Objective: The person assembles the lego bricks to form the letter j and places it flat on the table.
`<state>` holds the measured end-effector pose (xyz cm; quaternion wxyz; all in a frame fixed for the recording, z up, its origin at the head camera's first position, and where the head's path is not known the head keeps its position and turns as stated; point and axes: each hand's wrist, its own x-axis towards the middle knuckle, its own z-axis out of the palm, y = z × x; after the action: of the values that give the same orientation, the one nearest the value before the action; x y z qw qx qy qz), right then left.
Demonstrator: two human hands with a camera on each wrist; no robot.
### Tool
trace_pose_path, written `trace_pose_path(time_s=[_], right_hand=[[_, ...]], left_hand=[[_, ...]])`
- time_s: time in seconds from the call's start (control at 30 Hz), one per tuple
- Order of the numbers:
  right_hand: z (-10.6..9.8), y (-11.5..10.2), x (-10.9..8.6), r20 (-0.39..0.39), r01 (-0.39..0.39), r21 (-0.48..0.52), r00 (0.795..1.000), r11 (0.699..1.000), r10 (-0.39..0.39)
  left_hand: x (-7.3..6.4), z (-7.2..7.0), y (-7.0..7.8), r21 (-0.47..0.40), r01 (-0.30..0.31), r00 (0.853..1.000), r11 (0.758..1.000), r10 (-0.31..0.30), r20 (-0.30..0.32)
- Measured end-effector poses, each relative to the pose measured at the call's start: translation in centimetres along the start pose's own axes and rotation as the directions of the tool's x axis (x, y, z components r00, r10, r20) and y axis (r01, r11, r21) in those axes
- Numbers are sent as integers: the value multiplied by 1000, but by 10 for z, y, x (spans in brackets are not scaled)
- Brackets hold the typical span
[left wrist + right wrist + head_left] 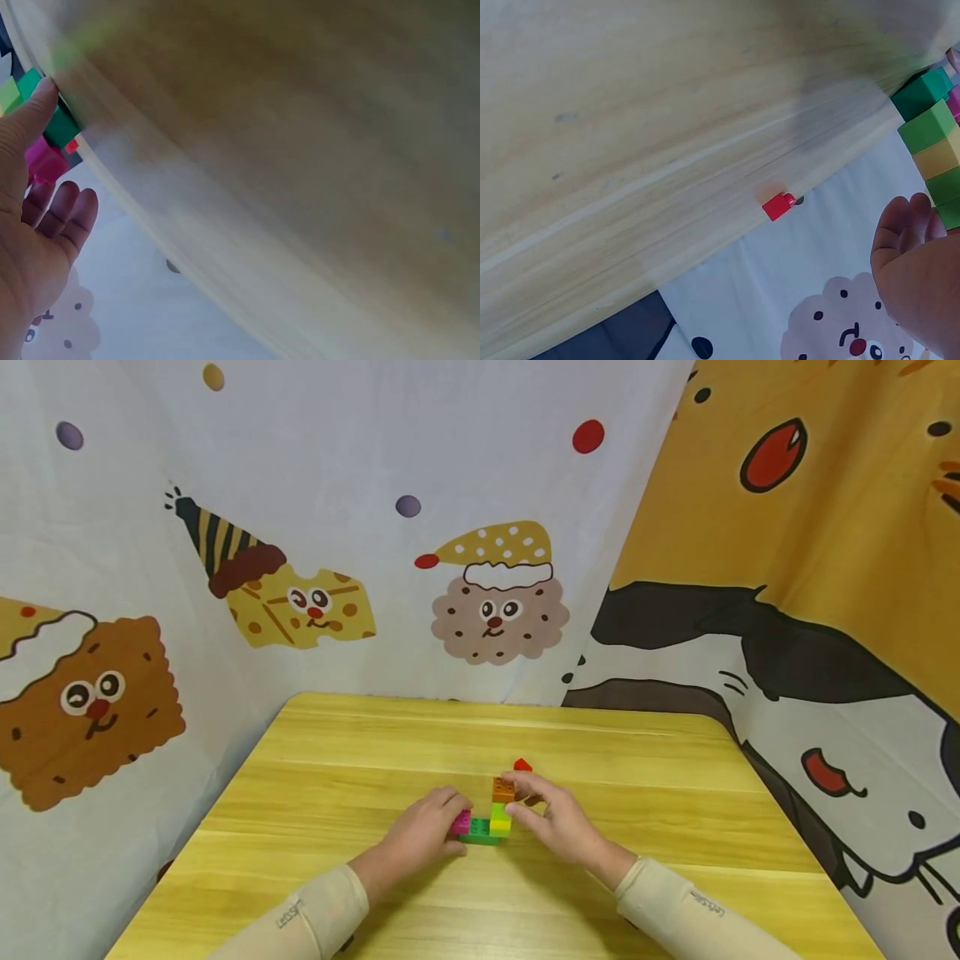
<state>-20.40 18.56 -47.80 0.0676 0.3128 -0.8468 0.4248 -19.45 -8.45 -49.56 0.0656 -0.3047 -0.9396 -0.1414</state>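
A small structure of toy building bricks stands between the hands in the head view. Its base is a long dark green brick, with a pink brick on the left end. On the right end rises a tower of yellow and light green bricks, topped by an orange brick. My left hand pinches the base end, its thumb on the dark green brick and fingers by the pink brick. My right hand holds the tower's upper part from the right, fingertips at the orange brick.
A red brick lies on the wooden table just beyond the right hand; it shows alone near the table edge in the right wrist view. A printed cloth with cartoon figures hangs behind and around the table.
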Motion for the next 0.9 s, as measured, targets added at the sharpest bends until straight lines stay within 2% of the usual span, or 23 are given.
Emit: trace_pose_path(time_s=[0.5, 0.9], right_hand=[[-2, 1, 9, 33, -68, 38, 997, 997, 67], [-1, 5, 15, 37, -154, 95, 988, 984, 151]], left_hand=[[-1, 0, 0, 31, -10, 1000, 999, 10, -16], [-1, 0, 0, 57, -11, 1000, 998, 12, -22]])
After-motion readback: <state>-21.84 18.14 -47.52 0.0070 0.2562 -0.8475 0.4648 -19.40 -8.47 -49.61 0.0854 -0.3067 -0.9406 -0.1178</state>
